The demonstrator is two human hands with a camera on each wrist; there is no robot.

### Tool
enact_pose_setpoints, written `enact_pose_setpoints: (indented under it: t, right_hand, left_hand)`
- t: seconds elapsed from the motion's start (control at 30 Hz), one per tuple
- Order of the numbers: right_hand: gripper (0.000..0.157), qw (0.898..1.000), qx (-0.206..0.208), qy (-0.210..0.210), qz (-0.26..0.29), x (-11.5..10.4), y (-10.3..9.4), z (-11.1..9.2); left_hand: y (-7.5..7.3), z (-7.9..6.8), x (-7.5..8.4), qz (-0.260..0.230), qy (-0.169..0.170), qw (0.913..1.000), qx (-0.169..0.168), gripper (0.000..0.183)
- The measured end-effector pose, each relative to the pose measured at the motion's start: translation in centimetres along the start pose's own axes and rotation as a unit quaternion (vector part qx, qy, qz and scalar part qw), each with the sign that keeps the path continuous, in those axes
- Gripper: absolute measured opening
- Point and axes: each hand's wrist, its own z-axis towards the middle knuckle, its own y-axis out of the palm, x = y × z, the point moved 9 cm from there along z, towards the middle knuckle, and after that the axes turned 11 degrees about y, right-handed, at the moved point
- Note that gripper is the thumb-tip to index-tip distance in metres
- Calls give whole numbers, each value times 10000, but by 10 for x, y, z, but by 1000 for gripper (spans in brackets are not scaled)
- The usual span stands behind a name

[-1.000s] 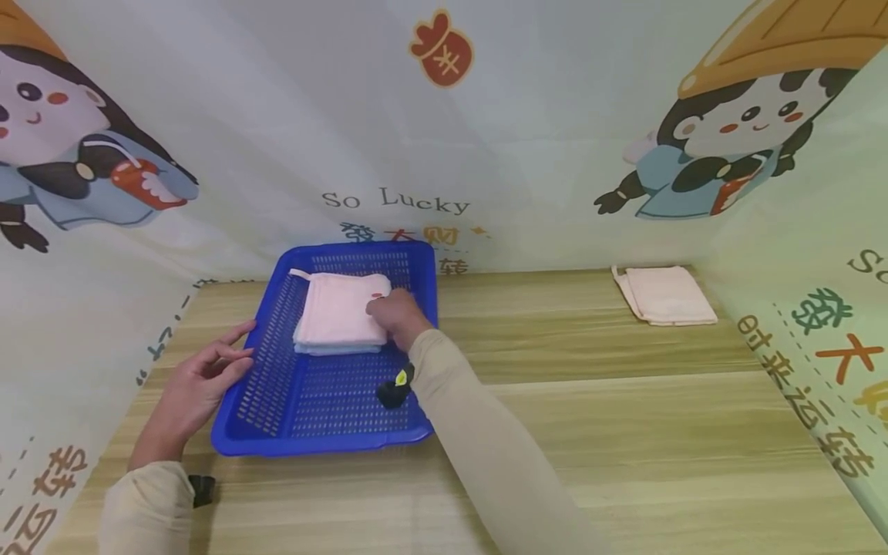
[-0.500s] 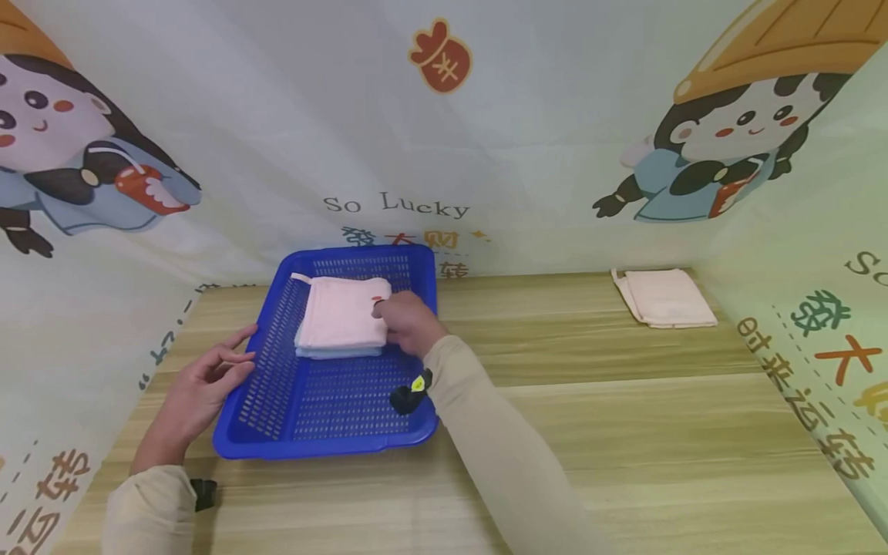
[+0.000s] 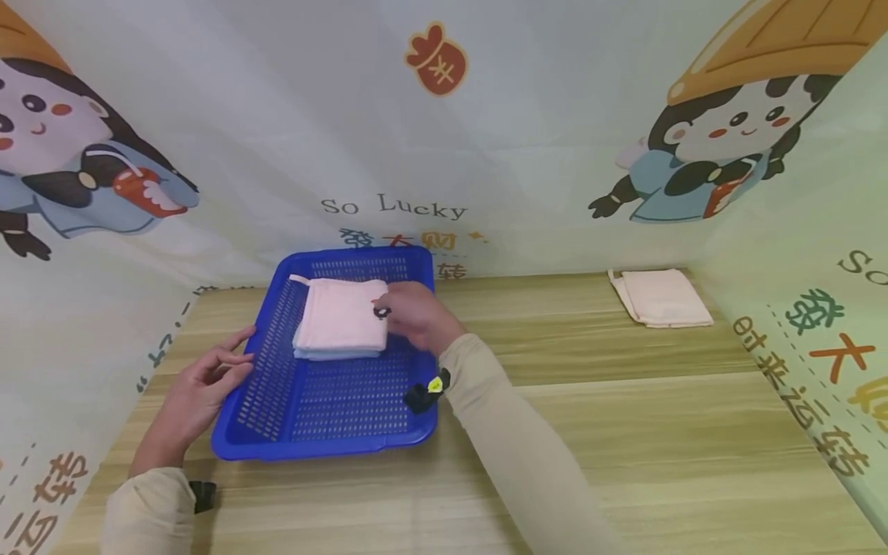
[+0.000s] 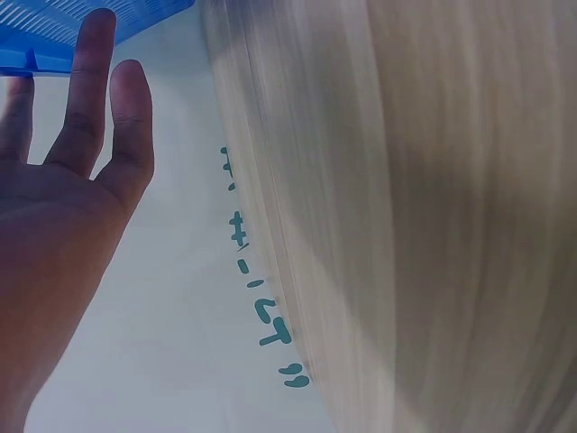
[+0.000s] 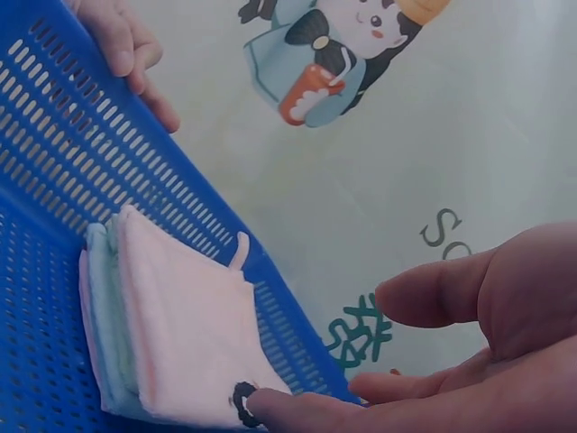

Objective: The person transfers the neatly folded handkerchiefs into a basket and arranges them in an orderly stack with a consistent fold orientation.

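A stack of folded small towels lies in the blue plastic basket (image 3: 347,408). On top is a pink towel (image 3: 343,316) with a white hanging loop and a dark ring-shaped mark near its right edge. Below it show greenish and light blue towels (image 5: 108,316). My right hand (image 3: 418,314) is at the stack's right edge; in the right wrist view its thumb stands apart and one fingertip lies at the dark mark. My left hand (image 3: 201,389) has its fingertips against the basket's left rim, fingers fairly straight in the left wrist view.
Another folded pink towel (image 3: 664,299) lies at the back right of the wood-grain table (image 3: 624,432). Printed cloth walls (image 3: 555,154) with cartoon figures close off the back and both sides. The basket's far end stands close to the back wall.
My right hand has drawn slightly to the right along the towel's edge, baring more of the mark. The left hand, basket and stack stay about where they were.
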Motion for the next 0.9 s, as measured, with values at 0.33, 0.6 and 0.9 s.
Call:
enact_pose_setpoints:
  t: [0.33,0.6,0.9]
  right_hand:
    - [61,9999,-84,122,26,0,-8,-16]
    - [50,9996,-9,-191,226,-9,-35,-27]
    - [49,9980,180,-502,348,-22,-80,-36]
  left_hand:
    - [0,0,-2,-153,-66,9999,-12,33]
    - [1,0,-1,-131,-1,9999,10,35]
    - [0,-1,-2,-83,-111,9999,-14,37]
